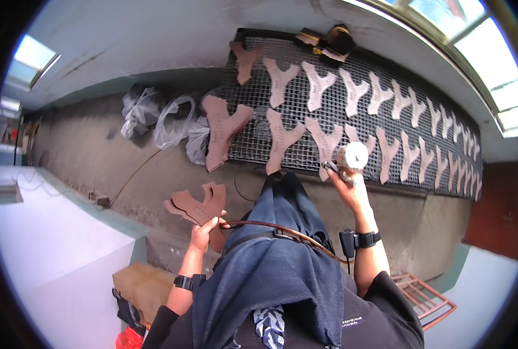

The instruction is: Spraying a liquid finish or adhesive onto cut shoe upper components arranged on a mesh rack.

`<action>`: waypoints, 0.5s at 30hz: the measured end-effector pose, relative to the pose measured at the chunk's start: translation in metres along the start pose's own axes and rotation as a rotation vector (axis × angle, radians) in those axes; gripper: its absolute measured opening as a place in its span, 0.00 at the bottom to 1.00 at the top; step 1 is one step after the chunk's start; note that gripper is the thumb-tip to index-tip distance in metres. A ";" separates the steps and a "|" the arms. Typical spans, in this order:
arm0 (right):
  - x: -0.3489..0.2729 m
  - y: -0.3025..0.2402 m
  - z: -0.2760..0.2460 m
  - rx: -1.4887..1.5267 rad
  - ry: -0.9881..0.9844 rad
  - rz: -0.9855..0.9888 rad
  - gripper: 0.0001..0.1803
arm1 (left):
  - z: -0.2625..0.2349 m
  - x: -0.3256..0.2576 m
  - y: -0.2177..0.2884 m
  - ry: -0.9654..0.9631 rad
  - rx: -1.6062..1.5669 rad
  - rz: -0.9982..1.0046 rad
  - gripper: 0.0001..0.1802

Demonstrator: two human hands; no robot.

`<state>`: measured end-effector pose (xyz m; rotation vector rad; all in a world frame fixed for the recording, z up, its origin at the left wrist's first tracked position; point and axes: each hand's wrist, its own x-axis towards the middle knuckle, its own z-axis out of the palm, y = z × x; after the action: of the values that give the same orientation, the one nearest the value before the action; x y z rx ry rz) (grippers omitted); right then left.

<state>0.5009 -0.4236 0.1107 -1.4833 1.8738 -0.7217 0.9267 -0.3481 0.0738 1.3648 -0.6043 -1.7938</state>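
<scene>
Floor [90, 148] beneath, brown pieces [198, 207] jut forward from the left hand [203, 234].

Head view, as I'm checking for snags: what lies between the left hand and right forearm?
In the head view, a brown hose crosses the dark blue clothing there.

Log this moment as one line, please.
Left hand: holds brown Y-shaped pieces | Right hand: holds spray gun with white cup | Black mesh table: similar pieces in two rows | Beside it: plastic bags

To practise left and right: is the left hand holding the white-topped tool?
No: the right hand grips that tool; the left hand holds brown pieces.
</scene>
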 end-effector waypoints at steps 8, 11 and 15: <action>-0.133 0.041 -0.046 0.078 0.144 0.364 0.17 | 0.033 0.019 -0.032 -0.347 0.142 -0.164 0.14; -0.169 0.066 -0.066 0.132 0.278 0.463 0.17 | 0.063 0.036 -0.031 -0.435 0.214 -0.157 0.14; -0.205 0.109 -0.086 0.235 0.384 0.506 0.18 | 0.112 0.049 -0.029 -0.496 0.309 -0.153 0.14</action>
<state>0.4005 -0.1968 0.1139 -0.7081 2.2310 -0.9781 0.8061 -0.3808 0.0578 1.1811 -1.1021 -2.2565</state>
